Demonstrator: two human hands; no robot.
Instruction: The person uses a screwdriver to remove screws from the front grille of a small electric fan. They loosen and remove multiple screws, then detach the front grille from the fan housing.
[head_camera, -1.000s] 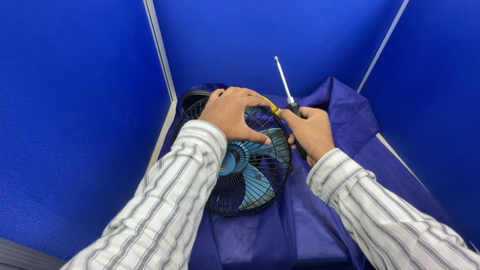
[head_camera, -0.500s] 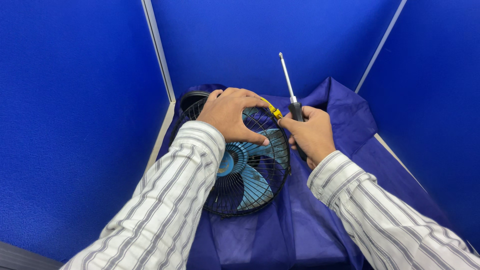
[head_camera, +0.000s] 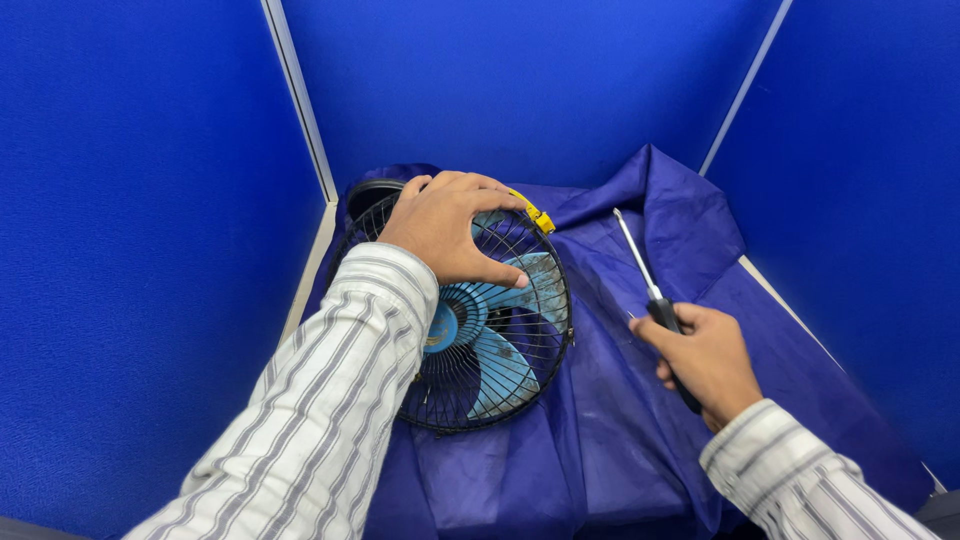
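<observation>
**Fan under the left hand, screwdriver in the right**

The fan (head_camera: 480, 330), a small round one with blue blades behind a black wire grille, lies face up on a dark blue cloth (head_camera: 620, 440). The left hand (head_camera: 445, 225) presses flat on the grille's upper part, fingers spread, near a yellow clip (head_camera: 540, 216) on the rim. To its right, apart from the fan, the right hand (head_camera: 705, 360) is clenched around a screwdriver (head_camera: 655, 300), shaft pointing away from the person.
</observation>
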